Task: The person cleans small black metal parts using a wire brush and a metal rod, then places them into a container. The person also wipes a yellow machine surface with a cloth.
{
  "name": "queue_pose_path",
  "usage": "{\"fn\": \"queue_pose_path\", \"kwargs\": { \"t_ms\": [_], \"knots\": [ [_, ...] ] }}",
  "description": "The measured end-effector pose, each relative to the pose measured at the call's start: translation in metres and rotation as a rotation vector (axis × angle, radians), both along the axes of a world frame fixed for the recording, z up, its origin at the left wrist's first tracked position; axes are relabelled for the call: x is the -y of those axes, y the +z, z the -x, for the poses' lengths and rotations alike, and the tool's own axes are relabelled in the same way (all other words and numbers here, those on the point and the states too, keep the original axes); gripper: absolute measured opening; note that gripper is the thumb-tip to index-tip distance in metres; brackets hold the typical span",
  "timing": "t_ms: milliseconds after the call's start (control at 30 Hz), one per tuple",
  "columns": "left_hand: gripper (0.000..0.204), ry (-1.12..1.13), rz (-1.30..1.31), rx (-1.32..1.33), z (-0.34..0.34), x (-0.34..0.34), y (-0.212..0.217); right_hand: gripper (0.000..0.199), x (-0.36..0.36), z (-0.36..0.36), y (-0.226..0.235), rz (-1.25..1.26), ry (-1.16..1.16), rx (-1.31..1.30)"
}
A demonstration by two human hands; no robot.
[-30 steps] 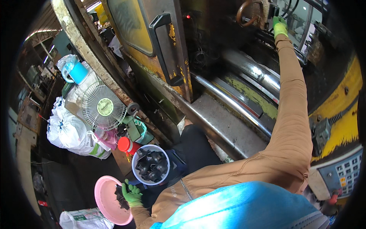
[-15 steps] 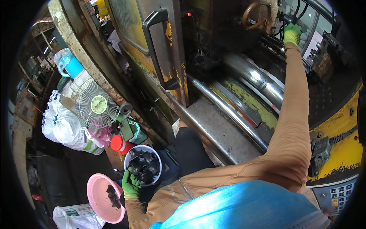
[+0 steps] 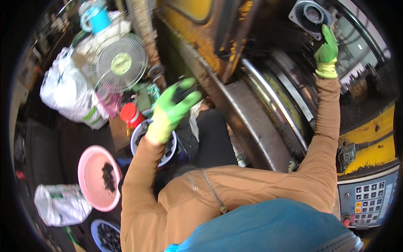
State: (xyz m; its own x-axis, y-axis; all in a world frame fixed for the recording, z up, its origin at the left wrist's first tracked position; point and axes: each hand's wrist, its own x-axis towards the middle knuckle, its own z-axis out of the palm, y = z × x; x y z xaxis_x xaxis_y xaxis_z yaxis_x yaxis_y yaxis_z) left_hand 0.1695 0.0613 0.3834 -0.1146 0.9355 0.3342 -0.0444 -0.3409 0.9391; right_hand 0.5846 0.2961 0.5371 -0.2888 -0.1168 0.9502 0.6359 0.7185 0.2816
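Observation:
My left hand (image 3: 171, 107), in a green glove, is raised beside the machine with its fingers closed on a small black part (image 3: 183, 94); blur hides the part's exact shape. Below it stands a white bucket (image 3: 133, 145), half covered by my wrist, with black parts inside. My right hand (image 3: 326, 53), also gloved in green, reaches into the machine at the upper right. Its fingers point upward, stretched out, beside a grey metal flange (image 3: 312, 16) with a round centre. Nothing shows in that hand.
A pink basin (image 3: 86, 176) with a few dark pieces and a blue basin (image 3: 95, 235) full of black parts stand at lower left. A fan (image 3: 121, 63), white bags (image 3: 67, 92) and a red-lidded container (image 3: 130, 113) lie left. A button panel (image 3: 369, 201) sits at right.
My left hand has risen from the bucket, carrying a black part. My right hand has moved slightly down, its fingers now straightened beside the flange. The view has shifted, bringing the blue basin into sight.

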Motion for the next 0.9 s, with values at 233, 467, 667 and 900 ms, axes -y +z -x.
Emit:
{"fn": "queue_pose_path", "kwargs": {
  "t_ms": [233, 467, 667, 900],
  "knots": [
    [0.069, 0.24, -0.23, -0.106, 0.005, 0.017, 0.03, 0.024, 0.16, 0.243, -0.074, 1.162, 0.546, 0.145],
    [0.056, 0.709, 0.08, -0.2, 0.158, 0.119, -0.105, 0.033, 0.112, 0.304, -0.067, 0.467, 0.329, 0.003],
    [0.057, 1.015, 0.818, -1.123, 0.309, 0.275, -0.233, 0.043, -0.001, 0.28, -0.085, 0.621, 0.164, -0.36],
    [0.054, 1.451, 1.309, 0.088, 0.419, 0.337, -0.331, 0.04, -0.029, 0.272, -0.104, 0.934, 0.75, -0.562]
  ]
}}
